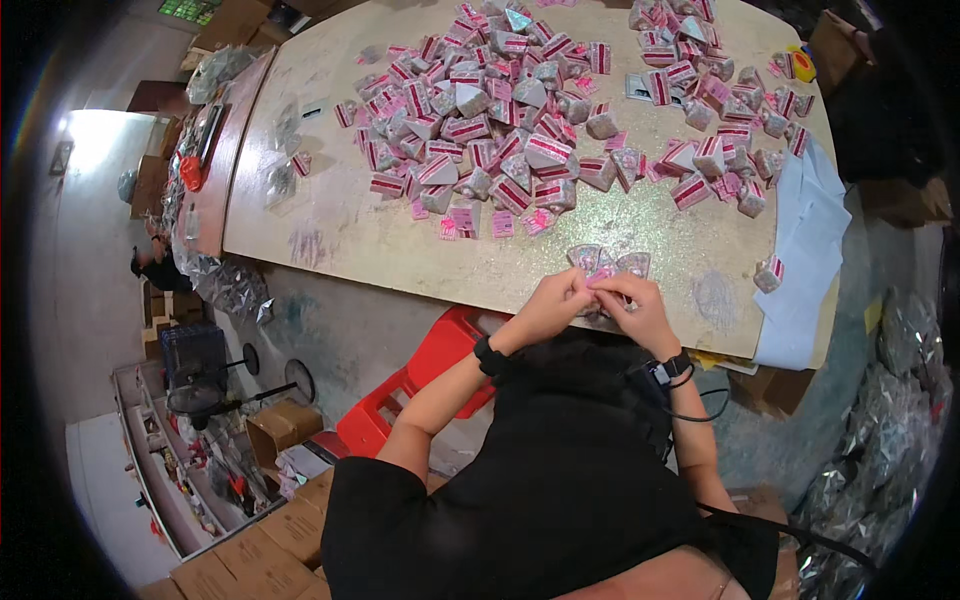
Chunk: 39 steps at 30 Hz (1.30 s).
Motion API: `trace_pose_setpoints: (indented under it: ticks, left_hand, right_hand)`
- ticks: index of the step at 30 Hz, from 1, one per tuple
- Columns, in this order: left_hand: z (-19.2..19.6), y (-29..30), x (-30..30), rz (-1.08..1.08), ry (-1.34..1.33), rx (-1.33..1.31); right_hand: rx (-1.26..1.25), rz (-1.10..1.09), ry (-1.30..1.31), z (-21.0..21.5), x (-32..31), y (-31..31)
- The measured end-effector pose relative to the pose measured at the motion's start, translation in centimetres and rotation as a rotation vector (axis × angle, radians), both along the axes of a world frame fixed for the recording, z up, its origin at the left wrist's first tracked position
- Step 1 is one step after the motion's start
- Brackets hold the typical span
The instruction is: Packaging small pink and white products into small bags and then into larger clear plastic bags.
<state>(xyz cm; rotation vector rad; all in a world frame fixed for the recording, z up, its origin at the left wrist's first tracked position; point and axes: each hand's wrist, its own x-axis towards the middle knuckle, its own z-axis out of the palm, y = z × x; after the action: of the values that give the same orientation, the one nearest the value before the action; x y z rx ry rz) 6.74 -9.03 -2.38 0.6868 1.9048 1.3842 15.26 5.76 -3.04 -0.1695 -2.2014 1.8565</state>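
My left hand (553, 303) and my right hand (636, 308) meet at the near edge of a wooden table (330, 215). Together they pinch a small pink and silver foil packet (603, 275). Two more shiny packets (608, 260) lie on the table just beyond my fingers. A large heap of pink, red and white pyramid-shaped packets (480, 120) fills the middle of the table. A second, looser heap of the same packets (715, 110) spreads toward the far right.
A light blue sheet (810, 250) hangs over the table's right edge. A red plastic stool (415, 385) stands below my left arm. Cardboard boxes (285, 525) sit at lower left, silver foil bags (890, 400) pile up at right, and another person (155, 265) is at far left.
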Motion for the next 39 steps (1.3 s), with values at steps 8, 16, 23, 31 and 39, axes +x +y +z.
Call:
trace_pose_setpoints:
  ticks: [8,16,23,31,39]
  left_hand:
    - [0.1,-1.0,-2.3,0.128,-1.459,0.069]
    - [1.2,-1.3,-0.3,0.167,-0.831,-0.145]
    - [0.3,-1.6,2.3,0.039,0.047,-0.045]
    - [0.5,-1.5,2.2,0.234,-0.989,-0.123]
    - [2.7,2.0,1.6,0.081,-0.685,-0.051]
  right_hand:
    - [0.290,0.031,0.113,0.1,-0.6,-0.6]
    - [0.067,0.068,-0.090,-0.5,0.0,-1.4]
    - [0.007,0.139,-0.066,-1.3,1.9,-1.0]
    - [0.170,0.090,0.189,-2.5,2.6,-1.1]
    - [0.024,-0.268,0.192,-0.9,3.0,1.5]
